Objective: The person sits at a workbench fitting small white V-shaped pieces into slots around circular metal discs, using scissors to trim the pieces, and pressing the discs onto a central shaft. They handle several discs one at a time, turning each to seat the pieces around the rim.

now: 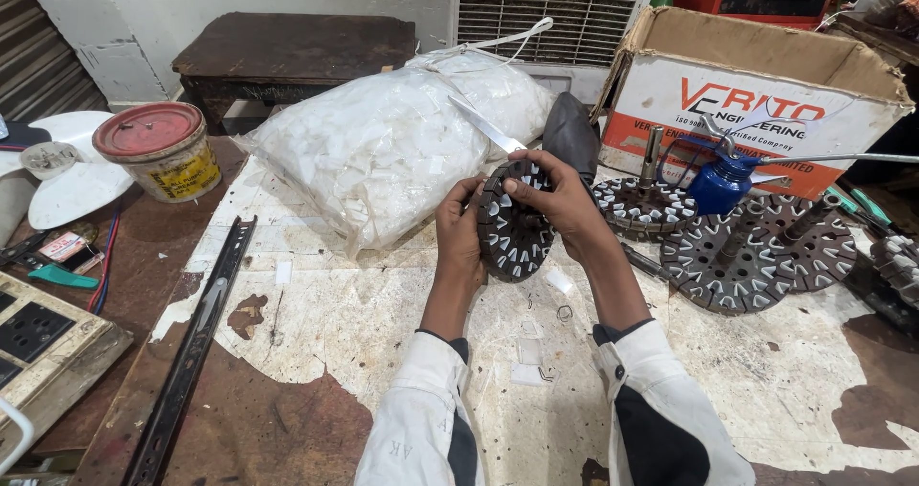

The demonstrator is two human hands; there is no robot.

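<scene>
A round dark metal stator core [515,229] with white paper liners in its slots stands on edge over the worn white table [383,323]. My left hand [459,242] grips its left rim. My right hand [565,199] holds its upper right rim, with the fingertips pressing on a slot near the top. A thin white strip [483,124] sticks up behind the core. Several similar slotted cores [756,251] lie flat to the right.
A big clear bag of white paper pieces [392,141] lies behind the hands. A cardboard box [766,93] and a blue oil can [720,181] stand at the back right. At the left are a red-lidded tub [158,146], a black metal rail [196,338] and a socket board [38,338].
</scene>
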